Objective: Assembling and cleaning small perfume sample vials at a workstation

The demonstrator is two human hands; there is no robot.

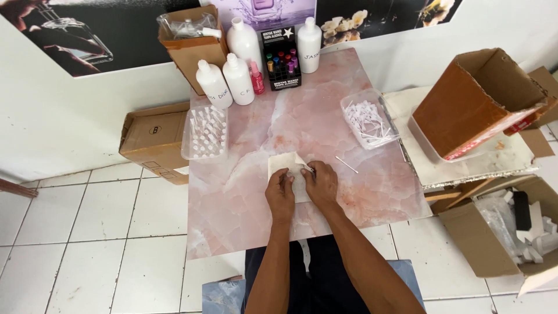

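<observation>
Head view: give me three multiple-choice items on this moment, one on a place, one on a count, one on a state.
1. Where does the clear tray of small white vials lie?
A. on the table's left edge
B. on the floor
C. inside the tilted box

2. How many big white bottles stand at the table's far end?
A. two
B. four
C. six

3. What are the left hand and right hand doing?
A. hanging off the table
B. both resting on a small white sheet
C. lifting a bottle

Answers: 1 A, it sits on the pink marble table by the left edge. 2 B, four show. 3 B, both hands lie on the sheet.
</observation>
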